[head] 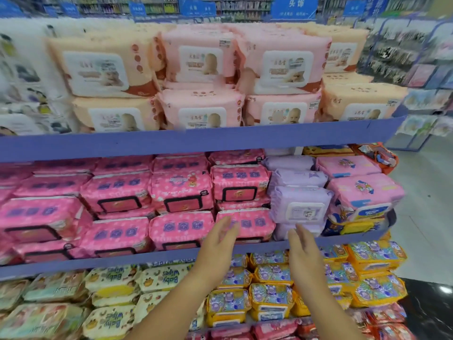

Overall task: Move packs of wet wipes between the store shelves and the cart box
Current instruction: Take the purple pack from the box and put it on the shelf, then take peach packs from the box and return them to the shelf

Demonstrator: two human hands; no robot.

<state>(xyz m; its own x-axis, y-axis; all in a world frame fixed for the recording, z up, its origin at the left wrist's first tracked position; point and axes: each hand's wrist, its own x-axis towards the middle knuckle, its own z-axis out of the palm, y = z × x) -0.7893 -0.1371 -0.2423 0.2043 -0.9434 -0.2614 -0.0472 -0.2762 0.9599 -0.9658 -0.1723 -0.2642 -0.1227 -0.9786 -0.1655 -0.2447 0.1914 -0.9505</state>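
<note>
Blue store shelves [196, 141] hold stacked packs of wet wipes. On the middle shelf lie bright pink packs [181, 190] and, to their right, a stack of lilac packs [300, 204]. My left hand [218, 241] reaches forward, open and empty, in front of the low pink pack [255, 222]. My right hand [304, 251] is open too, fingers apart, just below the lilac stack's front. Neither hand touches a pack. The cart box is not in view.
The top shelf carries peach and pale pink packs [203, 60]. The bottom shelf has yellow "Baby Wipes" packs [115, 283] and orange packs [272, 298]. Pink cartoon packs [362, 192] sit at the shelf's right end. An aisle floor [424, 217] opens to the right.
</note>
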